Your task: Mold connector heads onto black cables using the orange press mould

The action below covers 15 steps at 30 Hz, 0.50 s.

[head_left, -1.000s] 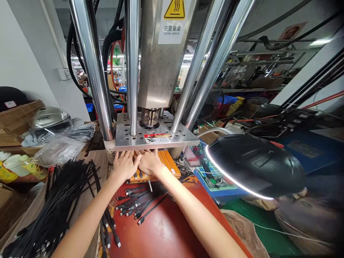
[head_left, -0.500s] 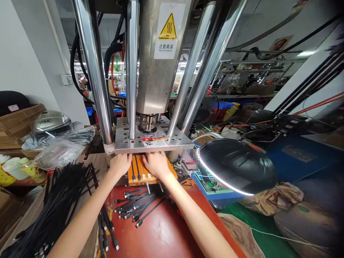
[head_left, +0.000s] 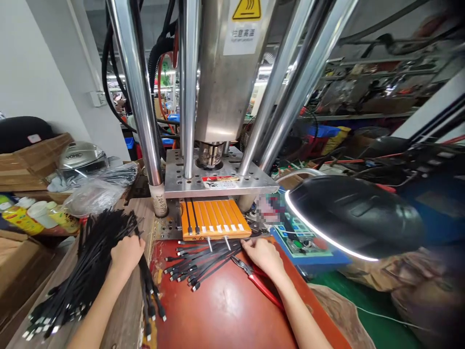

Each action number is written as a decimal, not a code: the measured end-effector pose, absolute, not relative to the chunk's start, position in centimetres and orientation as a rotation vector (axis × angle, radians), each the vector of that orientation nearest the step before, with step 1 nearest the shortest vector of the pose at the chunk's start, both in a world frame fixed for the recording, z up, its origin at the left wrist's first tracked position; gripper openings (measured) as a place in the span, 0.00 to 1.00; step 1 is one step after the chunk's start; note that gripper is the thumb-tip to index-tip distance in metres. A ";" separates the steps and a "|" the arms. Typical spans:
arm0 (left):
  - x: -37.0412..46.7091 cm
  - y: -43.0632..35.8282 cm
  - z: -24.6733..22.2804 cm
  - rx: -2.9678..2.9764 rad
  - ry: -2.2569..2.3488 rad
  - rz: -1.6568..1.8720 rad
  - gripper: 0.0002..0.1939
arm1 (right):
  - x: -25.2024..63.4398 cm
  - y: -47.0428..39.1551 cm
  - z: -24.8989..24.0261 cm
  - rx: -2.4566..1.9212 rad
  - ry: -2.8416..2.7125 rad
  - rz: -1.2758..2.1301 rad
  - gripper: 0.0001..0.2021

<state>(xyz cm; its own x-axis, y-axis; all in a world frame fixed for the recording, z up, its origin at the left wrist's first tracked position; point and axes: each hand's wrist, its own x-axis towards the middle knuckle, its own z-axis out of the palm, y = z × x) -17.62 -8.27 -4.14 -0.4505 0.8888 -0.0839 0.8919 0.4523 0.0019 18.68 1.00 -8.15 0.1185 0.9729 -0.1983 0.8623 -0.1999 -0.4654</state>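
My left hand (head_left: 127,252) is closed at the right edge of a pile of black cables (head_left: 98,257) on the wooden board; what its fingers hold is hidden. My right hand (head_left: 263,254) lies low over the red surface (head_left: 225,310), its fingertips together at the ends of some black cables (head_left: 214,264); what they pinch is too small to tell. Red-handled pliers (head_left: 259,286) lie just beside it. Under the metal press plate (head_left: 221,186) sits an orange grooved block (head_left: 214,218) with two black cables in its left grooves and white pieces along its front.
A black lamp (head_left: 356,218) with a lit rim stands right of the press, above a blue control box (head_left: 305,242). Bottles (head_left: 58,215), a helmet (head_left: 82,157) and cardboard boxes are at the left. Steel columns (head_left: 138,97) rise around the press.
Both hands have left the orange block. The left moved left to the cable pile, the right came down and right beside the pliers. The camera view has shifted.
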 end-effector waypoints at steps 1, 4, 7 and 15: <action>-18.0 -8.4 -4.0 1.607 2.584 -0.031 0.22 | 18.9 0.9 -8.3 -2.131 -1.792 0.708 0.16; -19.3 -9.2 -3.4 1.646 2.444 0.124 0.25 | 20.0 0.3 -8.6 -2.002 -1.702 0.760 0.19; -19.8 -10.3 -2.8 1.677 2.306 0.357 0.31 | 20.3 -0.7 -8.2 -1.831 -1.589 0.803 0.25; -15.9 -12.4 0.3 1.324 1.931 1.344 0.27 | 18.6 -3.4 -4.1 -1.625 -1.546 0.043 0.27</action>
<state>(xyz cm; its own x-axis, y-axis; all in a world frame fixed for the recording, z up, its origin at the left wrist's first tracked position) -15.90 -12.36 0.32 -0.4462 0.8808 0.1588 0.4545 0.0701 0.8880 18.58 -3.40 -4.08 0.2285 0.8250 0.5168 0.7954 0.1479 -0.5878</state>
